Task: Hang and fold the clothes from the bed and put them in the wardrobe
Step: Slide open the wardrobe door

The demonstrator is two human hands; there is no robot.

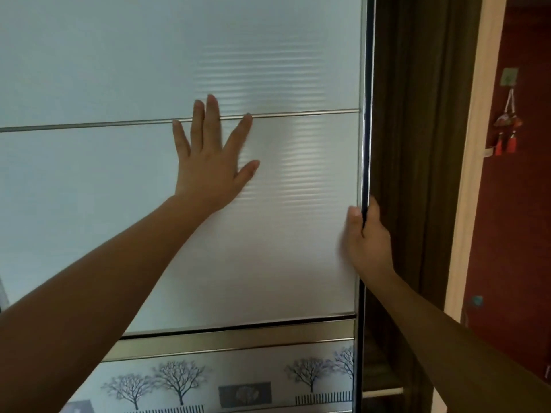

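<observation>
1. Wardrobe door (119, 204): a frosted, pale sliding panel. It filled the view from 9 o'clock across to about 1 o'clock, straight in front of me.
2. Metal strip (89, 124): thin and horizontal, it crossed the door from 9 o'clock toward 1 o'clock.
3. My left hand (208, 171): just off centre toward 10 o'clock. The palm lay flat on the frosted panel. The fingers (212, 114) were straight and spread apart, their tips reaching the metal strip, and the thumb was splayed toward 3 o'clock.
4. My right hand (368, 242): at 4 o'clock, clamped on the door edge (362, 144). The thumb sat on the frosted front. The fingers were curled round the far side of the edge, mostly hidden.
5. Tree-print band (179, 380): the lower part of the door at 6 o'clock, with bare grey trees and a fence line under a brushed metal rail.
6. Wardrobe frame (417, 144): dark wood, running upright at 2 to 3 o'clock, just beside the door edge.
7. Pale rail (384, 391): short and horizontal, at 5 o'clock in the dark gap right of the door.
8. Red wall (521, 234): at 3 o'clock, beyond a pale upright trim.
9. Tassel ornament (507, 126): red, at 2 o'clock on the red wall, hanging from a small hook (509, 76).
</observation>
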